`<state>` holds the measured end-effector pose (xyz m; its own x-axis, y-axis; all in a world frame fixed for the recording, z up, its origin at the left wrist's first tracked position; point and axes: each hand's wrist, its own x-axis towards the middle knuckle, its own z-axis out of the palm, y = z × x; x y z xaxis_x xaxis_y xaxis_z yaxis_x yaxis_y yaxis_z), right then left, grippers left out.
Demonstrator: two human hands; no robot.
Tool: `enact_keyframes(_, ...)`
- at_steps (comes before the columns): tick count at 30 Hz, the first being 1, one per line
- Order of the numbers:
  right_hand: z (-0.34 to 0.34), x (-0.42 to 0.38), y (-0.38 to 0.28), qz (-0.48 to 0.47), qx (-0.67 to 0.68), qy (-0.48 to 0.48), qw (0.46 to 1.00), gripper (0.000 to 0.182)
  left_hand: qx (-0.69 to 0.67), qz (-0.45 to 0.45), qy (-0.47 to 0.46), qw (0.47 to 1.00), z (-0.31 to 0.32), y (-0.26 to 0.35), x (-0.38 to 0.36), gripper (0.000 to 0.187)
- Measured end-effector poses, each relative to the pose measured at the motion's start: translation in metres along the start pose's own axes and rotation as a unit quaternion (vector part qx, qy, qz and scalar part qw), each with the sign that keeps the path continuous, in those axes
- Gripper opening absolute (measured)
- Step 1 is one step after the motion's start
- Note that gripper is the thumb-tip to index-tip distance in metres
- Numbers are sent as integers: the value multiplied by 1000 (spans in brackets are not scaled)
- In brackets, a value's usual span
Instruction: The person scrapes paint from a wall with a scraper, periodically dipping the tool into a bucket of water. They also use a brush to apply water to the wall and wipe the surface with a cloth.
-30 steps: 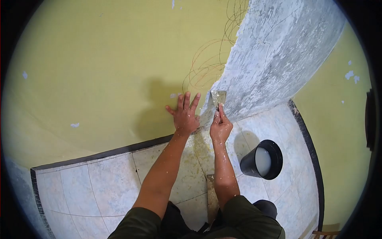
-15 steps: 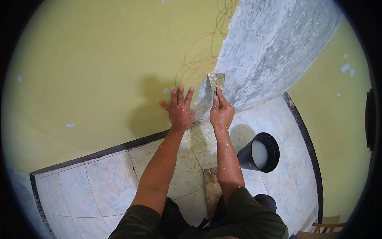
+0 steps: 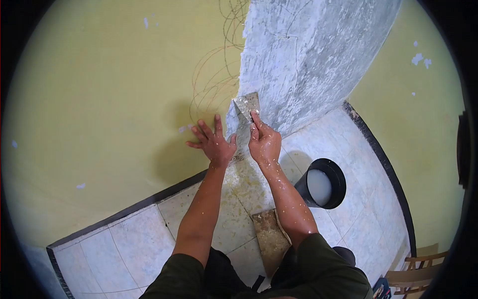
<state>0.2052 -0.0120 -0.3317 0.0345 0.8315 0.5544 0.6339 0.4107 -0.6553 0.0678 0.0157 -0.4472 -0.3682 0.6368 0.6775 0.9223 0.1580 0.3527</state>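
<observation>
The right hand (image 3: 265, 147) is closed around the mostly hidden handle of a flat, flake-speckled metal scraper (image 3: 247, 103), index finger extended toward the blade, probably to steady it. The blade lies just beyond those fingers, on the ragged edge between the yellow-green painted wall (image 3: 124, 99) and a rough grey-white bare patch (image 3: 303, 55). Beside it, the left hand (image 3: 214, 147) is empty, fingers spread, seemingly braced against the paint for balance. A round black plastic bucket (image 3: 303, 192) of cloudy liquid (image 3: 318, 187) stands to the right hand's right, apparently within easy reach; below both hands lies a stained brown flat board (image 3: 270, 241).
</observation>
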Motion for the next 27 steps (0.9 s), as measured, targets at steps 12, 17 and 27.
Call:
enact_keyframes(12, -97, 37, 124, -189, -111, -264, 939, 53, 91, 53, 138, 985, -59, 36, 64, 97)
enact_keyframes(17, -233, -26, 237, 35, -114, -251, 961, 53, 182, 105, 143, 967, -161, 24, 148, 114)
enact_keyframes(27, -191, -173, 433, 221, -185, -466, 837, 56, 231, 45, 66, 970, -200, 48, 172, 143)
